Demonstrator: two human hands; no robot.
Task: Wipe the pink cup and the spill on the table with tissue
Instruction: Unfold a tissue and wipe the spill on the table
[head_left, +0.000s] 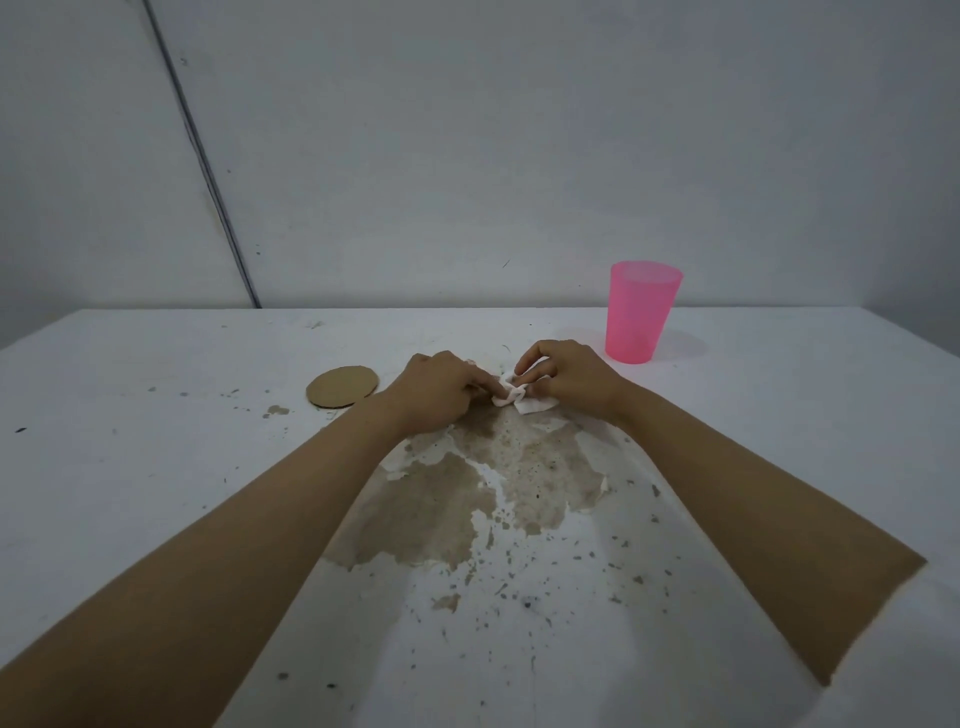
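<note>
Most of the tissue (525, 402) is hidden under the fingers. Only a crumpled white wad and one flat corner show. The left grip (441, 387) is seen from the back, its palm and most fingertips concealed. The right forearm is cut off at the lower right frame edge. Whether the spill (457, 504) is wet cannot be made out.

The tissue's long axis runs roughly 9 to 3 o'clock between the two hands, and it lies on the surface (156, 467) at the 12 o'clock edge of the spill. The left grip is curled and clamped on the tissue's 9 o'clock end. The right grip (566, 371) pinches the 3 o'clock end between thumb and fingers.

The cup (642, 319) stands upright with its mouth up at 2 o'clock from the right grip, apart from it. It is translucent pink plastic and tapers toward the base.

The spill is a brown, irregular patch with ragged pale edges and scattered dark specks at 6 o'clock. A flat round cardboard disc (343, 387) lies at 9 o'clock from the left grip. The surface is matte white and stained.
</note>
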